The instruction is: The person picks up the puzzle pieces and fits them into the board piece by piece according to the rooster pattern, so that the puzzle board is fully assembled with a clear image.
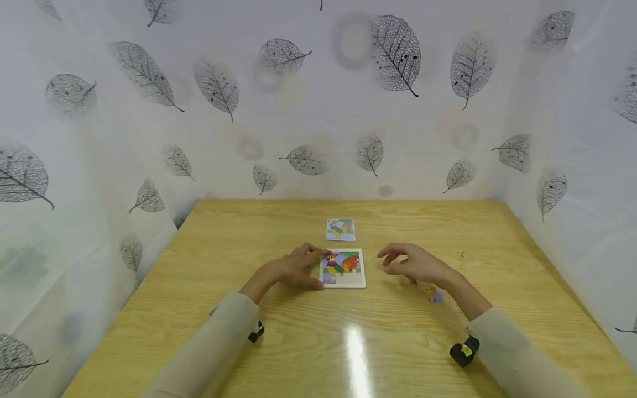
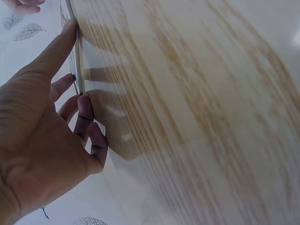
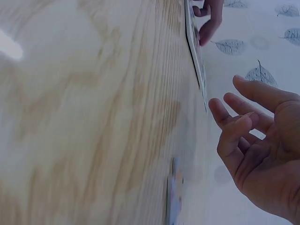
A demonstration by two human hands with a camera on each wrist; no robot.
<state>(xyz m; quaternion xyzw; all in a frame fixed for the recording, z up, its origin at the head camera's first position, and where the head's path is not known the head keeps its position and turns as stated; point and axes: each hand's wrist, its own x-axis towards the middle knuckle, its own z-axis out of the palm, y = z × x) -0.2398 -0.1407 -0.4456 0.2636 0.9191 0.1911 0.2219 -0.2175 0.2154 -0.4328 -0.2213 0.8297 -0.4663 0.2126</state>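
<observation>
A white-framed jigsaw puzzle (image 1: 342, 268) lies on the table, its picture a colourful rooster with a pale bare patch at the lower right. My left hand (image 1: 299, 267) rests at its left edge, index finger at the far corner and thumb at the near one. In the left wrist view, the thumb (image 2: 63, 40) lies against the frame's thin edge and the other fingers bend beside it. My right hand (image 1: 415, 264) hovers to the right of the puzzle, fingers loosely bent, nothing between them. Under its wrist lie loose purple and yellow puzzle pieces (image 1: 434, 294).
A square picture card (image 1: 340, 229) with a paler rooster lies just behind the puzzle. The wooden table (image 1: 239, 237) runs back to a white curtain (image 1: 323, 110) printed with grey leaves, which also hangs along both sides.
</observation>
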